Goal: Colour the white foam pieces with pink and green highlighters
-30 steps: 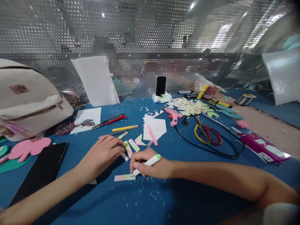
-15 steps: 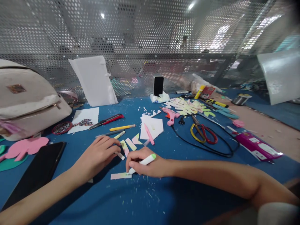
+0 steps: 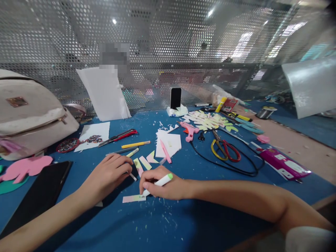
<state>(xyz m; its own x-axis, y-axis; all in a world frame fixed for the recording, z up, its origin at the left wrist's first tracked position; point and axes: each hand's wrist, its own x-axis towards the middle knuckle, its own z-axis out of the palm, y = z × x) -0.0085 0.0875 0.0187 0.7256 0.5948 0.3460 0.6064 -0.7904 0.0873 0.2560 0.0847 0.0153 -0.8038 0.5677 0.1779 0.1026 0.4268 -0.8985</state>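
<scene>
My right hand (image 3: 160,183) is closed around a white marker with a light-green end (image 3: 165,180). Its tip touches the right end of a small pink and pale-green paper strip (image 3: 133,198) lying flat on the table. To the left, my left hand (image 3: 111,175) has its fingers curled, and a small white stick-like piece (image 3: 133,177) pokes out from under them; its exact kind is unclear. Just beyond the hands lie other coloured paper strips (image 3: 145,162) and a pointed paper piece (image 3: 151,157). A pink marker (image 3: 165,151) rests on a white paper sheet (image 3: 175,143).
A pink glue gun (image 3: 190,131), scissors (image 3: 225,148) and a purple packet (image 3: 285,164) lie to the right. Behind them is a heap of cut strips (image 3: 207,119). On the left are a cutter knife (image 3: 118,137), a dark tablet-like slab (image 3: 39,196) and a backpack (image 3: 34,115).
The whole view has shifted slightly. The white piece under my left fingers shows at a narrower angle. My right hand keeps the marker on the strip.
</scene>
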